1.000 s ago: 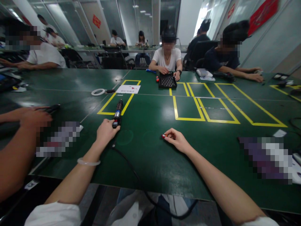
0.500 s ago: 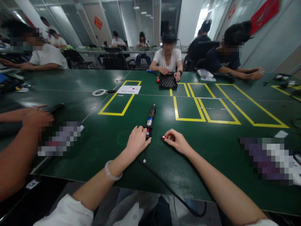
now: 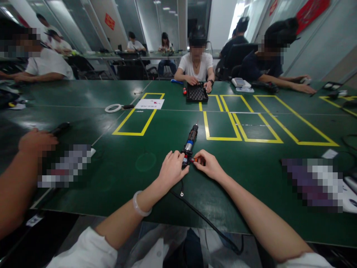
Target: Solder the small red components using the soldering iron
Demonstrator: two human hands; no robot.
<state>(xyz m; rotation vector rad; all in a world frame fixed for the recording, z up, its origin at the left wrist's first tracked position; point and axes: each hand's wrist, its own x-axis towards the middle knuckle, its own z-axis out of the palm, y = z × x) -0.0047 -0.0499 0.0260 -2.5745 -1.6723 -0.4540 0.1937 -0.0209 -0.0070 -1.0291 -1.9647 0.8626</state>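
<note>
A corded electric screwdriver (image 3: 190,143) lies on the green table with its thin tip pointing away from me. Silver metal, a blue band and red parts show along its body. My left hand (image 3: 173,167) is closed around its rear end, the thumb on the near side. Pinched in the fingers of my right hand (image 3: 208,163) is a small orange-and-red part (image 3: 194,160), whose end meets the side of the screwdriver's rear; whether it is fitted in cannot be seen. A black cable (image 3: 203,215) with a small ring terminal (image 3: 182,194) beside it runs toward me.
Yellow tape frames (image 3: 223,139) mark the table (image 3: 156,201). A white paper sheet (image 3: 150,104) and a white cable loop (image 3: 113,108) lie ahead left. Opposite, a person handles a black tray (image 3: 197,99). A co-worker's arm (image 3: 19,178) reaches in from the left; blurred packages lie on both sides.
The screwdriver and my left hand have moved right. The orange-and-red part in my right hand, apart from the screwdriver before, now meets its side.
</note>
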